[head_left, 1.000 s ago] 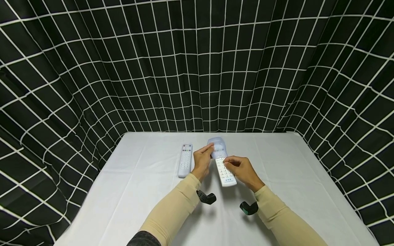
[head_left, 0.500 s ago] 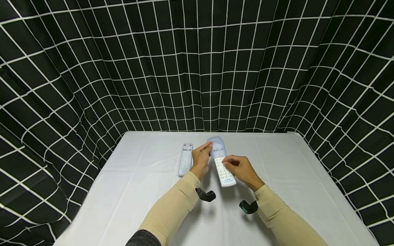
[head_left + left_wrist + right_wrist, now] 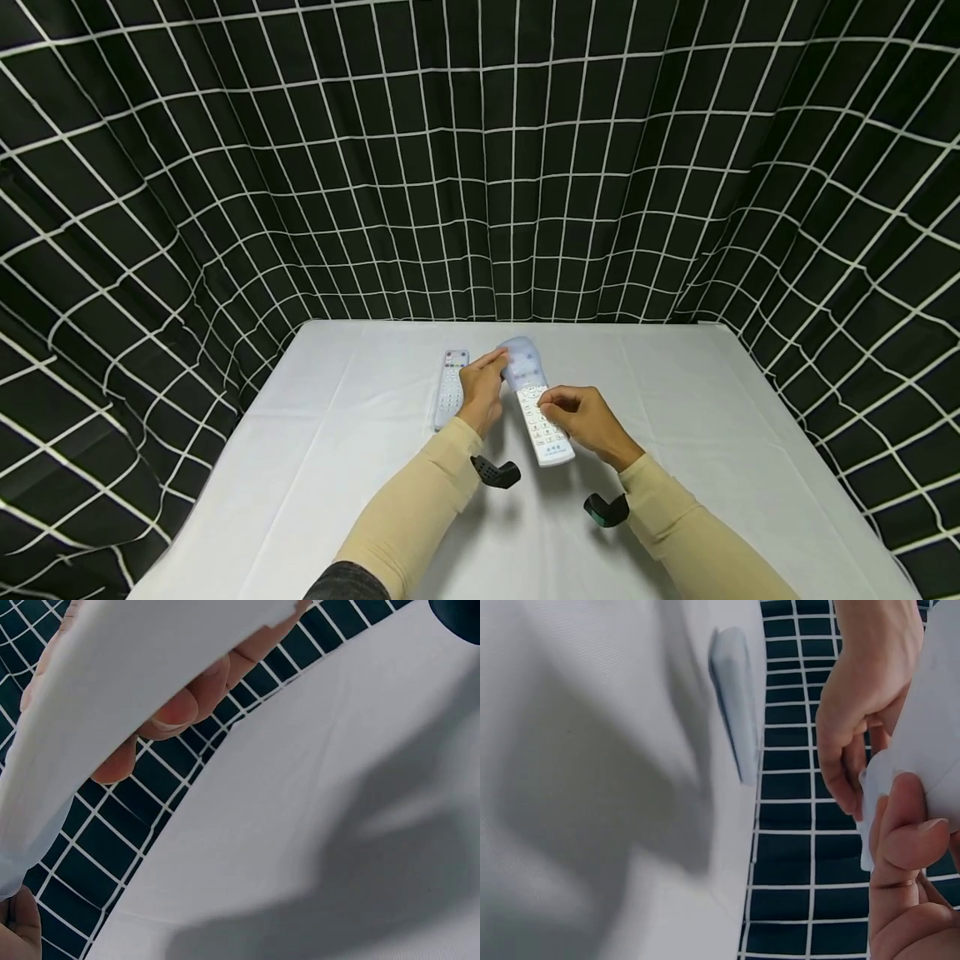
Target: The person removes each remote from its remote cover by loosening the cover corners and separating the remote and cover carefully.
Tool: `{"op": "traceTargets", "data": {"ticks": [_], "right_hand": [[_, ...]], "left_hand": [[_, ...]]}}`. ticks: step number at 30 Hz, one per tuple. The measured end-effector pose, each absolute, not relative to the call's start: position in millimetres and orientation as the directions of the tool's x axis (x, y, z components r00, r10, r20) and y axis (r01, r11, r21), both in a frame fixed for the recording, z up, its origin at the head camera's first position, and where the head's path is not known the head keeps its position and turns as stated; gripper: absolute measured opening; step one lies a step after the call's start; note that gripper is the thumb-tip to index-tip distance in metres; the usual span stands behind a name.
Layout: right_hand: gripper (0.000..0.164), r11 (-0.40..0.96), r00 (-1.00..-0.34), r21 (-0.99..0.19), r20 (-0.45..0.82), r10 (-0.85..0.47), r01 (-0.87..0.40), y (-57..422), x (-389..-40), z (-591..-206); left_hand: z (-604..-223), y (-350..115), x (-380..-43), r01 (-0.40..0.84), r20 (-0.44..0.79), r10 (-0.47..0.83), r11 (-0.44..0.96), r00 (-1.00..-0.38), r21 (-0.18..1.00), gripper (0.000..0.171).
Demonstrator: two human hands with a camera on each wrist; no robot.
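A white remote control (image 3: 553, 454) is held up over the table, its buttons facing up in the head view. Over its far end sits a translucent bluish sleeve (image 3: 527, 367). My left hand (image 3: 482, 390) pinches the sleeve at its left edge. My right hand (image 3: 591, 421) grips the remote about its middle, from the right side, with thumb and fingers. The remote's pale underside (image 3: 112, 682) fills the upper left of the left wrist view. In the right wrist view, right fingers (image 3: 907, 832) curl at the remote's edge.
A second remote control (image 3: 448, 400), bluish-edged, lies on the white-covered table (image 3: 337, 467) to the left, partly behind my left hand. A black curtain with a white grid (image 3: 420, 167) surrounds the table's back and sides. Black wrist devices (image 3: 497, 473) hang below both wrists.
Both ends of the held remote have shifted slightly left, and its near end has come a little closer. My left hand has moved left with the sleeve, now overlapping the lying remote.
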State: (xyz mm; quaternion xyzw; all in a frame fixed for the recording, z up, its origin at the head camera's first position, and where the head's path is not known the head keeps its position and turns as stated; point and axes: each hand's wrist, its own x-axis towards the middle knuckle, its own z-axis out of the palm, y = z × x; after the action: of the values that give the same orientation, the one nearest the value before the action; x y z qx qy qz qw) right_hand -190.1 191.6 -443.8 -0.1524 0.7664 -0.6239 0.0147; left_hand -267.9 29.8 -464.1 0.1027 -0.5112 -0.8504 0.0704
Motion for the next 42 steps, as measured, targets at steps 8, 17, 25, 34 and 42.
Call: {"op": "traceTargets", "data": {"ticks": [8, 17, 25, 34, 42], "right_hand": [[0.011, 0.164, -0.95, -0.958, 0.19, -0.247, -0.234, 191, -189, -443], [0.009, 0.181, -0.953, -0.954, 0.195, -0.231, -0.239, 193, -189, -445], [0.012, 0.153, -0.955, -0.962, 0.188, -0.228, -0.226, 194, -186, -445], [0.011, 0.125, -0.953, -0.965, 0.196, -0.23, -0.229, 191, -178, -435], [0.013, 0.13, -0.954, -0.961, 0.215, -0.211, -0.245, 198, -179, -450]], "left_hand": [[-460, 26, -271, 0.013, -0.105, -0.228, -0.465, -0.968, 0.885, 0.021], [-457, 25, -274, -0.003, -0.113, -0.21, -0.462, -0.971, 0.887, 0.021], [-453, 23, -279, -0.01, -0.119, -0.194, -0.484, -0.974, 0.875, 0.021], [-453, 22, -282, -0.009, -0.114, -0.186, -0.488, -0.976, 0.873, 0.023], [-455, 22, -282, -0.026, -0.128, -0.179, -0.484, -0.976, 0.875, 0.022]]}}
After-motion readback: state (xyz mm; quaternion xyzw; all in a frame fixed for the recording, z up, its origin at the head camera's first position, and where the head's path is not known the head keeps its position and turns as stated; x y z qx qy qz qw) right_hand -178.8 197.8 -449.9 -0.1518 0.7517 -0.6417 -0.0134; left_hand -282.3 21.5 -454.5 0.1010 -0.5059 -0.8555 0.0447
